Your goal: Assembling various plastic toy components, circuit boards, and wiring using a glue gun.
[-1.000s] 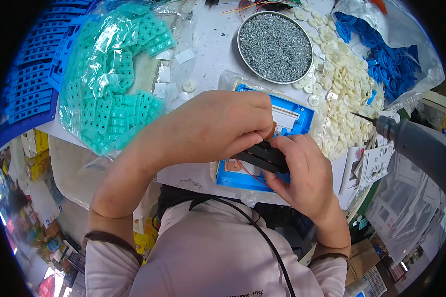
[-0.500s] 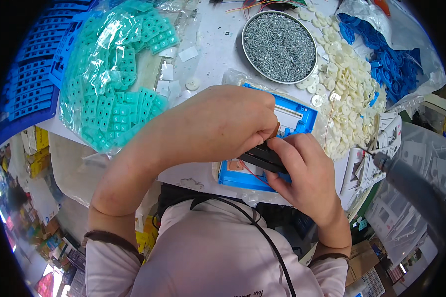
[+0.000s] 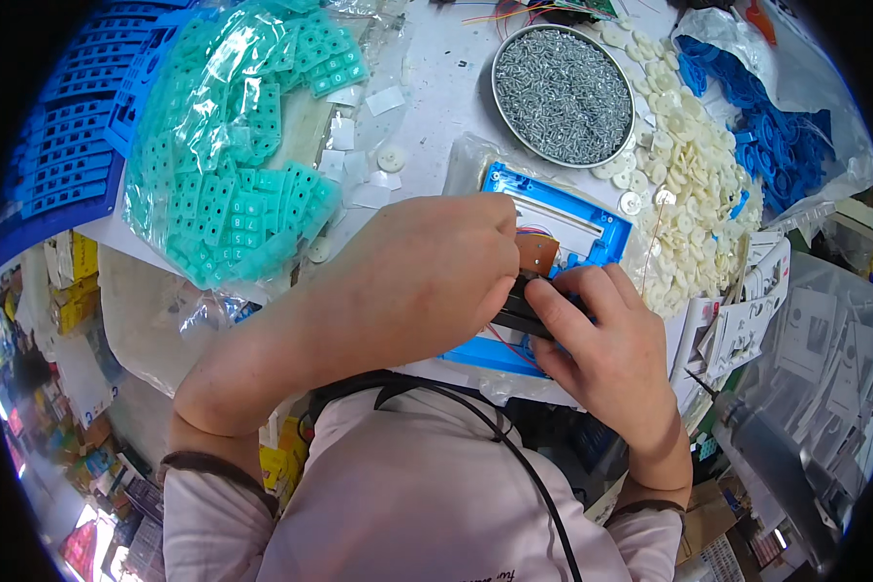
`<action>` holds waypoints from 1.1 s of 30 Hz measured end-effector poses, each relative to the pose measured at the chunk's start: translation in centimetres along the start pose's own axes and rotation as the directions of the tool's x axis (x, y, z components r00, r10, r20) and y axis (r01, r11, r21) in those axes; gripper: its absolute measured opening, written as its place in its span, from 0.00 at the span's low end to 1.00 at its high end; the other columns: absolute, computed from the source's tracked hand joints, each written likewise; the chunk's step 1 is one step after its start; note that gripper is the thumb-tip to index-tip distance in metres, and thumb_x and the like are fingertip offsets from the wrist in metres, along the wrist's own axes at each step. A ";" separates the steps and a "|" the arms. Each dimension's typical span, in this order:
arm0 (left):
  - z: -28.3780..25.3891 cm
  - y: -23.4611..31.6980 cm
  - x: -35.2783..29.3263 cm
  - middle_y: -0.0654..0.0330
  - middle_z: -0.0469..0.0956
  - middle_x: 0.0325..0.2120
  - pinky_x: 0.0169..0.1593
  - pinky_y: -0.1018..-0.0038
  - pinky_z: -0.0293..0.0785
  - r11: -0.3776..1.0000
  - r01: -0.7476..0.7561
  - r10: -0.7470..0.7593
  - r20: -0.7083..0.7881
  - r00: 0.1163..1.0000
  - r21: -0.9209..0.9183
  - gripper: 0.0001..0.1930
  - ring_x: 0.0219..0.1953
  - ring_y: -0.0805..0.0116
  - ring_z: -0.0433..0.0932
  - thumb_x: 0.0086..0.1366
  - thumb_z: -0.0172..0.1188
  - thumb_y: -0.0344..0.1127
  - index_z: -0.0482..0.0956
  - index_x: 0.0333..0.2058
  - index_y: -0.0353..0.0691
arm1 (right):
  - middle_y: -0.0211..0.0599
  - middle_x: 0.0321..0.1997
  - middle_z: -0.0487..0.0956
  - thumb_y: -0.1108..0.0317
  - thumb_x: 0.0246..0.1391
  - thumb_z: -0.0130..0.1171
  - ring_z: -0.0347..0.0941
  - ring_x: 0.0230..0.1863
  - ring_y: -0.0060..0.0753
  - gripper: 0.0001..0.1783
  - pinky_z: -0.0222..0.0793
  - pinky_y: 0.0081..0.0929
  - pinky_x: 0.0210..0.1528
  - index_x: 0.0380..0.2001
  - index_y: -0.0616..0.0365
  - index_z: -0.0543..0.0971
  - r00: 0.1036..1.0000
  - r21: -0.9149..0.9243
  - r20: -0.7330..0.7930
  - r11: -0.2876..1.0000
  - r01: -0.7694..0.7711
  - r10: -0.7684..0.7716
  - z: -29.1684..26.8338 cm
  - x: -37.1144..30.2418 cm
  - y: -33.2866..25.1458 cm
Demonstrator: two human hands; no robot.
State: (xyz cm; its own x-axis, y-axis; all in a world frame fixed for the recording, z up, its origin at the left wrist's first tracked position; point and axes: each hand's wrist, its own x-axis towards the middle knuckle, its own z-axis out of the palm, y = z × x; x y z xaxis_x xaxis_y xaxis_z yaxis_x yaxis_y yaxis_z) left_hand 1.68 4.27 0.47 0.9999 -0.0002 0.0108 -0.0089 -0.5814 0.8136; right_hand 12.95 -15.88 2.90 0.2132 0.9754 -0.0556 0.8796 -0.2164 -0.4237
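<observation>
Place: workshop, small-parts assembly. Evidence, relative to right-hand fingers (image 3: 555,308): beyond them, on a white worktable (image 3: 446,63), round dish (image 3: 496,92) heaped with metal screws (image 3: 565,97); beyond and right, loose cream discs (image 3: 694,184), blue plastic parts (image 3: 786,150); well left, bagged turquoise keypads (image 3: 199,179), then stacked blue mouldings (image 3: 73,136); right and nearer the body, a driver-like power tool (image 3: 768,446), blurred.

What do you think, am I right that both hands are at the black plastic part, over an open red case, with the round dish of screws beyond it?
Not quite: in the head view the open case is blue. The left hand and right hand are at the black plastic part, with the round dish of screws beyond.
</observation>
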 end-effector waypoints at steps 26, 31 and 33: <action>0.0 -0.5 2.3 0.53 0.78 0.29 0.39 0.59 0.72 0.999 0.047 -0.044 0.167 0.985 -0.018 0.05 0.33 0.49 0.78 0.59 0.63 0.32 0.80 0.30 0.37 | 0.33 0.35 0.71 0.70 0.39 0.70 0.70 0.35 0.37 0.26 0.71 0.32 0.26 0.47 0.50 0.79 0.998 0.045 -0.042 0.998 0.040 -0.038 0.2 -0.1 0.3; 0.4 -1.3 1.9 0.54 0.77 0.27 0.36 0.60 0.72 0.997 -0.040 0.047 0.105 0.993 -0.072 0.05 0.32 0.50 0.77 0.59 0.63 0.32 0.78 0.29 0.37 | 0.32 0.35 0.71 0.69 0.39 0.70 0.70 0.35 0.37 0.26 0.71 0.31 0.26 0.47 0.50 0.79 0.998 0.059 -0.039 0.997 0.046 -0.044 0.1 0.0 0.4; 0.7 -1.7 1.6 0.54 0.77 0.27 0.36 0.60 0.72 0.996 -0.067 0.071 0.075 0.995 -0.057 0.05 0.32 0.51 0.77 0.59 0.64 0.32 0.78 0.29 0.37 | 0.32 0.36 0.71 0.69 0.39 0.70 0.70 0.35 0.37 0.26 0.71 0.31 0.26 0.47 0.49 0.79 0.999 0.053 -0.021 0.998 0.037 -0.036 -0.1 0.0 0.4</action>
State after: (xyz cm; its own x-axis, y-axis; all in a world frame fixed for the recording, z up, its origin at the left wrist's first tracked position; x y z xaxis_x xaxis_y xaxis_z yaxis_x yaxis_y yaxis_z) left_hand 3.27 4.69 -1.32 0.9944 -0.1023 0.0249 -0.0759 -0.5326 0.8429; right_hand 13.29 -15.95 2.81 0.1901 0.9815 -0.0209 0.8629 -0.1772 -0.4732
